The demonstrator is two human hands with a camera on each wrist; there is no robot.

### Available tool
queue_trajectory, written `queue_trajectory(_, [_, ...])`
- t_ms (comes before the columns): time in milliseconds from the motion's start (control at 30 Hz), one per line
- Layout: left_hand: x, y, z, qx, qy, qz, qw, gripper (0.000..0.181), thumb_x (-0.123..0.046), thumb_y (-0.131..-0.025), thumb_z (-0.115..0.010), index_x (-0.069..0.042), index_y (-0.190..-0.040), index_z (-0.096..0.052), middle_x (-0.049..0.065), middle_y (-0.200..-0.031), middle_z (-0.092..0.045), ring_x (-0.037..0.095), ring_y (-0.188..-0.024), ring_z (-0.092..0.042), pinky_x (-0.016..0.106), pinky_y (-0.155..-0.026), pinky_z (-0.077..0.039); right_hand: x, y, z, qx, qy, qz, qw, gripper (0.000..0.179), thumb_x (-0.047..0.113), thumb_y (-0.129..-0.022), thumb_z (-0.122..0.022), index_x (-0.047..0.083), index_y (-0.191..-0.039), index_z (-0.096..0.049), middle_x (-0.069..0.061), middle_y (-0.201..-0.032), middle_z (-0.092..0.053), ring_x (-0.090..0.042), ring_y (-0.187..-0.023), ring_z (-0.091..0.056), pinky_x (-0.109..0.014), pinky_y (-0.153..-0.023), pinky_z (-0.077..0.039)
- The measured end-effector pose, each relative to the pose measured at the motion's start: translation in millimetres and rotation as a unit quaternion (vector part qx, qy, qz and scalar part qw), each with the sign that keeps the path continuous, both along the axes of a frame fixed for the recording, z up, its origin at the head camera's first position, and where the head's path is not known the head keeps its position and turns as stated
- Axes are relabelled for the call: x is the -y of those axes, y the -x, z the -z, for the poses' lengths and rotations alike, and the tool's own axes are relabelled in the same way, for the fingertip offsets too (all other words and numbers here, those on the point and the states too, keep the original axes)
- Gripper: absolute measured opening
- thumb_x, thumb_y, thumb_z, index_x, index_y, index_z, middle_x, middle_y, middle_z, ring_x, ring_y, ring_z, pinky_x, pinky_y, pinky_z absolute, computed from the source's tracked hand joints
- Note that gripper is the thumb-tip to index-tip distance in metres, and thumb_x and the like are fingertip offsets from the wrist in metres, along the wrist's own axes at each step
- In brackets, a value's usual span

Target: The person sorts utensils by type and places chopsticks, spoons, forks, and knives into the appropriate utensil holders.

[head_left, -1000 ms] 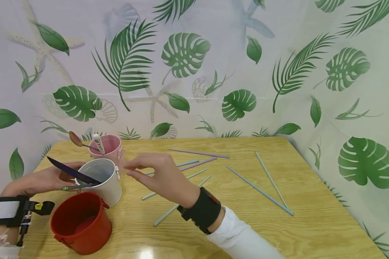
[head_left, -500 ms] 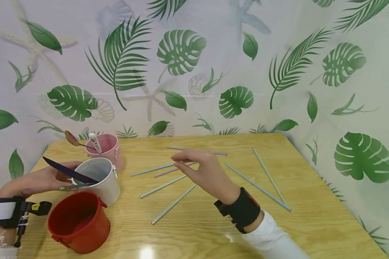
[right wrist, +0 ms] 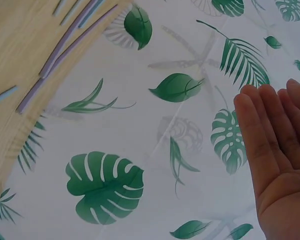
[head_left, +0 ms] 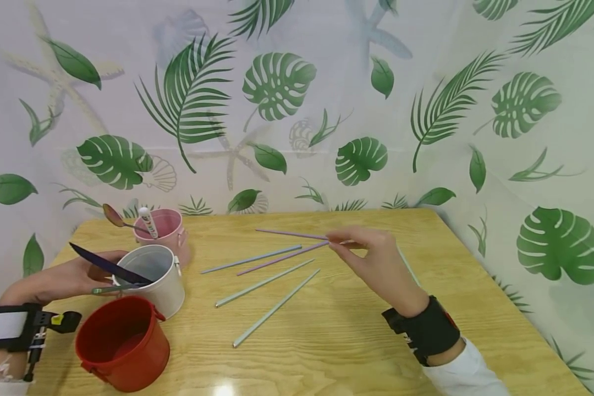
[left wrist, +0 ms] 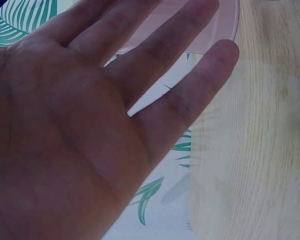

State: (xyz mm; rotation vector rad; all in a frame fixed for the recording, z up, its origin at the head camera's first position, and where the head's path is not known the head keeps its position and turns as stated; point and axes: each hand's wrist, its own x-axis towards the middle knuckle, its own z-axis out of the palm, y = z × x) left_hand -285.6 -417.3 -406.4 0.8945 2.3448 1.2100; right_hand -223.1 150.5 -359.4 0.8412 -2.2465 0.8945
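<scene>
My left hand [head_left: 69, 278] holds the white bucket [head_left: 164, 294] by its side. The left wrist view shows its palm with straight, spread fingers [left wrist: 170, 110]; the thumb is out of that view. A knife [head_left: 110, 266], blade up, and a green-handled utensil [head_left: 110, 288] lean in the white bucket. My right hand [head_left: 381, 264] hovers with thumb and index fingertip close together. In the head view they overlap the ends of two purple chopsticks [head_left: 277, 260]. The right wrist view shows nothing in its fingers [right wrist: 260, 145].
A red bucket [head_left: 138, 357] stands in front, a pink bucket [head_left: 178, 242] behind with a spoon [head_left: 114, 215] and a white-handled piece [head_left: 148, 221]. A blue chopstick [head_left: 252, 258] and pale green chopsticks [head_left: 277, 308] lie mid-table [head_left: 326, 357]. Another green one [head_left: 408, 267] is partly hidden.
My right hand has moved from beside the white bucket rightward across the chopsticks, its fingertips still close together. The left hand and the buckets have kept their places.
</scene>
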Motion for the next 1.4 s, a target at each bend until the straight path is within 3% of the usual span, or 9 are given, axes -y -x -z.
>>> queue_trajectory(233, [7.0,-6.4,-0.9,0.004,0.01,-0.011,0.9999,0.068,-0.002,-0.096,-0.067,0.007,-0.153,-0.031,0.021,-0.143,-0.056,0.001,-0.117,-0.062,0.027,-0.089,-0.057,-24,-2.7,5.5,0.002,-0.006,0.031,0.9995,0.032,-0.006,-0.085,-0.08,0.012,-0.112,-0.078,0.0,-0.104,-0.077,-0.017,-0.092,-0.074,-0.039,-0.074,-0.063])
queue_trajectory(433, [24.0,-21.8,4.4,0.021,0.031,-0.026,0.999,0.065,-0.003,-0.099,-0.065,0.008,-0.152,-0.03,0.041,-0.145,-0.044,-0.001,-0.116,-0.062,0.032,-0.086,-0.06,-34,-4.0,4.5,-0.004,-0.006,0.052,0.9986,0.03,-0.005,-0.086,-0.08,0.011,-0.112,-0.079,-0.001,-0.105,-0.078,-0.018,-0.092,-0.074,-0.032,-0.076,-0.062])
queue_trajectory(500, [27.4,-27.4,6.9,0.029,0.033,-0.026,0.9987,0.062,-0.005,-0.1,-0.065,0.008,-0.152,-0.032,0.029,-0.148,-0.049,-0.003,-0.116,-0.061,0.031,-0.086,-0.06,-38,-5.1,3.4,-0.004,-0.005,0.062,0.998,0.03,-0.005,-0.086,-0.08,0.01,-0.111,-0.078,-0.001,-0.105,-0.078,-0.017,-0.093,-0.074,-0.025,-0.078,-0.06])
queue_trajectory(700, [32.3,-44.0,14.8,0.055,0.016,-0.01,0.9983,0.064,-0.005,-0.101,-0.063,0.005,-0.155,-0.03,-0.031,-0.139,-0.051,-0.004,-0.118,-0.06,0.025,-0.088,-0.058,-48,-7.2,-4.9,-0.023,0.007,0.082,0.9963,0.028,-0.008,-0.085,-0.079,0.006,-0.109,-0.078,-0.004,-0.103,-0.078,-0.017,-0.09,-0.073,-0.011,-0.08,-0.054])
queue_trajectory(833, [31.4,-54.4,23.2,0.055,-0.011,-0.015,0.9983,0.068,-0.004,-0.098,-0.066,-0.017,-0.158,-0.037,-0.034,-0.137,-0.053,-0.005,-0.117,-0.06,0.033,-0.086,-0.061,-55,-5.7,-9.8,-0.036,0.006,0.092,0.9951,0.029,-0.007,-0.084,-0.08,0.007,-0.109,-0.079,-0.004,-0.103,-0.078,-0.006,-0.093,-0.071,-0.011,-0.08,-0.054])
queue_trajectory(933, [28.1,-61.3,25.4,0.048,-0.004,-0.042,0.998,0.07,-0.008,-0.097,-0.069,-0.016,-0.159,-0.037,-0.015,-0.145,-0.057,0.002,-0.117,-0.064,0.039,-0.083,-0.062,-60,-5.7,-10.4,-0.033,0.011,0.095,0.9949,0.03,-0.008,-0.084,-0.08,0.007,-0.109,-0.079,-0.005,-0.103,-0.078,0.004,-0.096,-0.067,-0.01,-0.08,-0.053])
queue_trajectory(1067, [22.4,-72.9,25.4,0.024,0.021,-0.067,0.9973,0.072,-0.014,-0.097,-0.069,0.001,-0.156,-0.031,-0.016,-0.147,-0.054,0.008,-0.12,-0.063,0.039,-0.084,-0.062,-68,-9.0,-9.9,-0.027,0.023,0.099,0.9944,0.029,-0.01,-0.084,-0.079,0.005,-0.109,-0.078,-0.007,-0.102,-0.078,0.009,-0.097,-0.064,-0.009,-0.079,-0.053])
queue_trajectory(1167, [20.1,-80.6,27.4,-0.007,0.023,-0.071,0.9972,0.075,-0.015,-0.093,-0.072,-0.004,-0.157,-0.033,-0.034,-0.14,-0.049,0.005,-0.121,-0.062,0.039,-0.084,-0.062,-72,-11.7,-10.0,-0.024,0.025,0.109,0.9934,0.028,-0.01,-0.085,-0.079,0.003,-0.11,-0.078,-0.009,-0.102,-0.077,0.009,-0.097,-0.064,-0.008,-0.08,-0.052])
queue_trajectory(1400, [14.5,-93.7,20.8,-0.029,0.043,-0.089,0.9947,0.071,-0.015,-0.095,-0.071,-0.005,-0.156,-0.036,-0.033,-0.139,-0.05,0.004,-0.119,-0.062,0.028,-0.082,-0.06,-78,-14.2,-10.9,-0.023,0.028,0.118,0.9924,0.029,-0.008,-0.086,-0.079,0.006,-0.112,-0.078,-0.009,-0.104,-0.077,0.01,-0.098,-0.063,-0.009,-0.081,-0.053])
